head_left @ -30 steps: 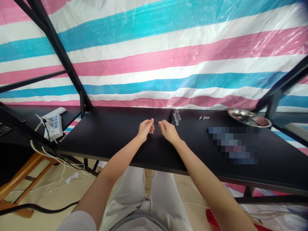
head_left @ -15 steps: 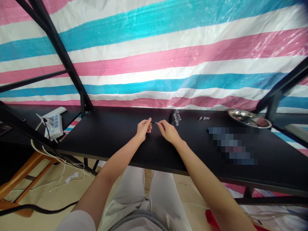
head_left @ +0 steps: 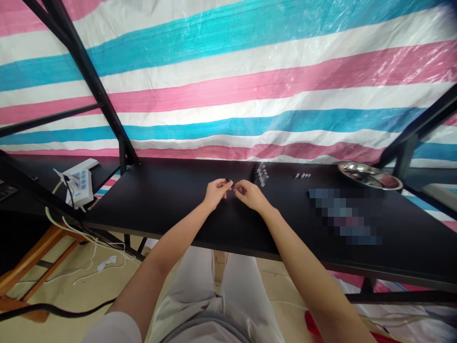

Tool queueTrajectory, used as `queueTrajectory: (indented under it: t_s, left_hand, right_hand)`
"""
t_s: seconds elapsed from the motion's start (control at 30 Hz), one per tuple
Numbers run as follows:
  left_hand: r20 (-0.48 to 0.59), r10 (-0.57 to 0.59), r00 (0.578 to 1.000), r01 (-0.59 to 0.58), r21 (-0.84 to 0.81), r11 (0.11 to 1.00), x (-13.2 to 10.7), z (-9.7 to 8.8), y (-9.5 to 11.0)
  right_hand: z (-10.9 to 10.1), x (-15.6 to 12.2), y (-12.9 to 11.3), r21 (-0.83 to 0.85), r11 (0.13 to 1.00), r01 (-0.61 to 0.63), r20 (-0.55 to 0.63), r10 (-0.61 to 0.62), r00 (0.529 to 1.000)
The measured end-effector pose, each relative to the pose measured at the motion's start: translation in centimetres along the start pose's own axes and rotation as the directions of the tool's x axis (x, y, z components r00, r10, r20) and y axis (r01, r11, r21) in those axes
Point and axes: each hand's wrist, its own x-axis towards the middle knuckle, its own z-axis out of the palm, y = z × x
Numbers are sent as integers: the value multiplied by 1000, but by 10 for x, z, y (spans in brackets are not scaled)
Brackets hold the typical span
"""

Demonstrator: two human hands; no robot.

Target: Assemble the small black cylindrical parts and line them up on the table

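Above the black table [head_left: 160, 190], my left hand [head_left: 214, 193] pinches a small, thin dark piece [head_left: 227, 180], whose black end pokes up past the fingertips. Its exact kind is too small to make out. Close beside it, my right hand [head_left: 250, 194] has its thumb and finger brought together at the same spot, nearly touching the left fingertips. What lies between the right fingertips is mostly hidden. Just beyond the right hand stands a black holder with several small clear tubes [head_left: 263, 175].
Several small clear pieces [head_left: 303, 176] lie in a row farther right. A round shiny metal tray [head_left: 396, 184] sits at the right back, with a blurred-out patch [head_left: 342, 216] in front. A white power strip [head_left: 84, 186] and black frame posts stand left; striped sheeting hangs behind.
The thin dark piece lay level between both hands; now its black end points up from my left fingers. Both hands have dipped slightly, and the right fingers have curled more.
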Motion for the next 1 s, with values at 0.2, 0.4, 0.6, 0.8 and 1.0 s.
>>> queueTrajectory:
  t_s: [0.2, 0.4, 0.6, 0.8, 1.0]
  left_hand:
    - [-78, 8, 997, -9, -7, 1000, 2, -3, 0]
    - [-58, 21, 998, -18, 56, 998, 3, -4, -1]
    - [71, 184, 980, -196, 447, 873, 1, -3, -8]
    - [190, 223, 956, -293, 625, 723, 8, 10, -9]
    - [249, 223, 943, -334, 692, 640, 24, 42, -10]
  right_hand:
    - [-23, -5, 19, 27, 969, -244, 44, 243, 969]
    - [-46, -12, 48, 29, 870, -492, -18, 493, 870]
    - [-44, -12, 49, -77, 786, -614, -129, 603, 788]
    - [-41, -9, 37, -231, 708, -667, -156, 650, 744]
    - [-43, -9, 35, -269, 675, -687, -135, 680, 721]
